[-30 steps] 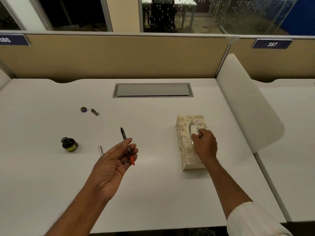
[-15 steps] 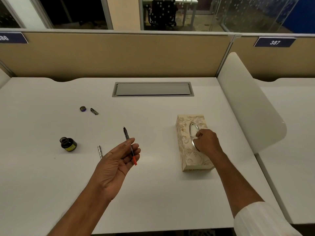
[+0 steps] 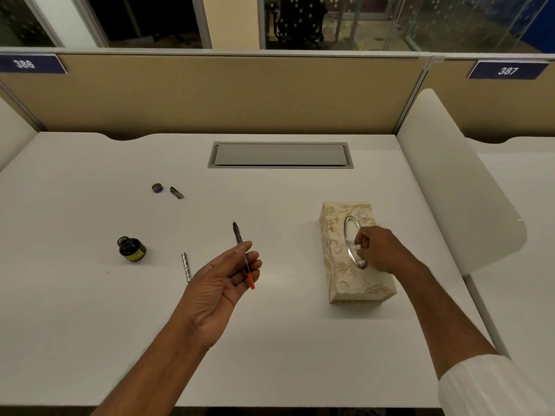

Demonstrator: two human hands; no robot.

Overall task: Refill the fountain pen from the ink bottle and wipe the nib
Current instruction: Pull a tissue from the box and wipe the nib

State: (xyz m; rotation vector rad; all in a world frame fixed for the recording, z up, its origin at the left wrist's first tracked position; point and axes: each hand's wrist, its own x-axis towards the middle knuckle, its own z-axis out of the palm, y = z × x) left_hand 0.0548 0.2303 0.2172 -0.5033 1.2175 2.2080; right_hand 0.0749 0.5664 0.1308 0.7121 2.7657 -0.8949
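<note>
My left hand point(image 3: 223, 283) holds the thin inner part of the fountain pen point(image 3: 240, 240) between thumb and fingers, palm up, dark nib pointing away and its red end toward me. The open ink bottle point(image 3: 131, 249) stands on the desk to the left. Its cap point(image 3: 157, 187) and a small metal pen piece point(image 3: 176, 192) lie further back. A silver pen barrel point(image 3: 186, 265) lies just left of my left hand. My right hand point(image 3: 380, 250) reaches into the oval slot of the patterned tissue box point(image 3: 339, 262), fingertips pinching at white tissue inside.
A white desk point(image 3: 90, 325) with a grey cable hatch point(image 3: 280, 155) at the back. A beige partition runs behind it. A white curved divider point(image 3: 459, 187) stands at the right, close to the tissue box.
My right hand has slid nearer along the box slot and its fingers have curled into the opening. The left hand with the pen has barely moved.
</note>
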